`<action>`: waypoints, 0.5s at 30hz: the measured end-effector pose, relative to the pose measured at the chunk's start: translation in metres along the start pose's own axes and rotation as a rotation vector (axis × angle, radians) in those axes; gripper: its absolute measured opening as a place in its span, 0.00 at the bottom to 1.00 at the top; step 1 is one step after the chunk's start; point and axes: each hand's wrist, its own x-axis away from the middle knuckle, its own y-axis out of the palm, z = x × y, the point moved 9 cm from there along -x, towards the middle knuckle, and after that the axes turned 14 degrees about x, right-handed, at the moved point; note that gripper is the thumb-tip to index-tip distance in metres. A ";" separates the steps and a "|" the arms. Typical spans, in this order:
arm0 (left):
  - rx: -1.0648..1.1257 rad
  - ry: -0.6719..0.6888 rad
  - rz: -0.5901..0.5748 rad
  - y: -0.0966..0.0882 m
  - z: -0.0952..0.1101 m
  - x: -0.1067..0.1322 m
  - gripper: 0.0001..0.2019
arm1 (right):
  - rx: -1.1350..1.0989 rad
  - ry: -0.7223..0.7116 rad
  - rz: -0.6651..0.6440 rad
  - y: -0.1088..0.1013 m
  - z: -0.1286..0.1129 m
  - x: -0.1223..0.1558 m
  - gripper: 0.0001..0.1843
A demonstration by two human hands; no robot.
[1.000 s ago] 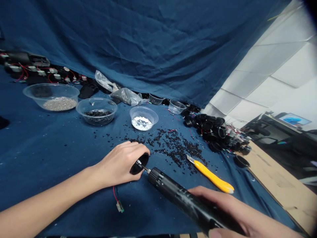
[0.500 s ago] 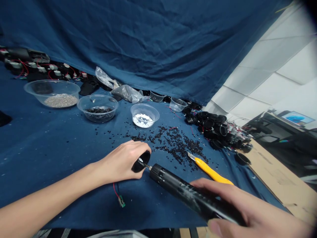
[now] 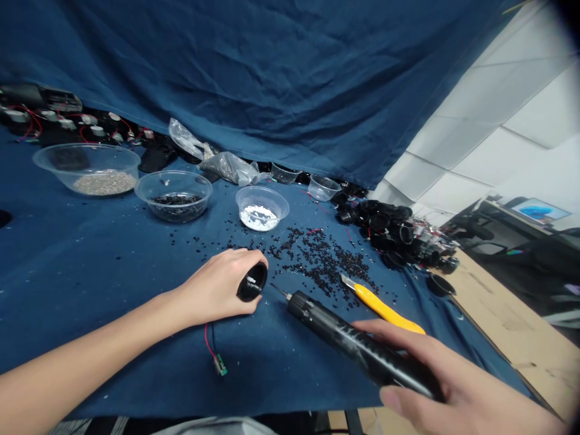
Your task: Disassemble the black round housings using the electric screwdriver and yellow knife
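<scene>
My left hand (image 3: 226,284) is wrapped around a black cup-shaped housing (image 3: 252,284), its open end facing right with a small white part inside. From beneath that hand, red and dark wires run down to a small green circuit board (image 3: 220,365) by the cloth. In my right hand (image 3: 435,368) lies a black electric screwdriver (image 3: 353,344), gripped along its body. Its thin bit points at the housing's mouth and stands a short way outside it. Just beyond the screwdriver rests a utility knife (image 3: 383,308) with a yellow handle.
Small black screws (image 3: 321,257) are scattered beyond my hands. Clear tubs hold white pieces (image 3: 259,219), black parts (image 3: 176,199) and greyish bits (image 3: 105,182). More black housings (image 3: 385,226) are piled at right, beside cardboard (image 3: 498,320). A blue cloth (image 3: 272,78) hangs behind.
The screwdriver has drawn back to the right, so its bit is now out of the housing. My left hand still holds the housing, turned slightly more toward me.
</scene>
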 end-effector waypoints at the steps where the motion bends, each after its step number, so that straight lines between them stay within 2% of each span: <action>1: -0.008 -0.024 0.011 -0.001 -0.003 -0.001 0.11 | -0.008 0.017 -0.012 0.001 0.003 -0.003 0.40; 7: -0.028 -0.082 0.040 -0.005 -0.009 -0.001 0.13 | -0.167 0.113 -0.109 0.009 -0.002 -0.015 0.40; 11: -0.032 -0.093 0.035 -0.004 -0.008 -0.001 0.13 | -0.211 0.111 -0.057 0.007 -0.008 -0.015 0.39; 15: -0.021 -0.103 0.035 -0.004 -0.009 -0.001 0.14 | -0.150 0.092 -0.020 0.005 -0.011 -0.016 0.37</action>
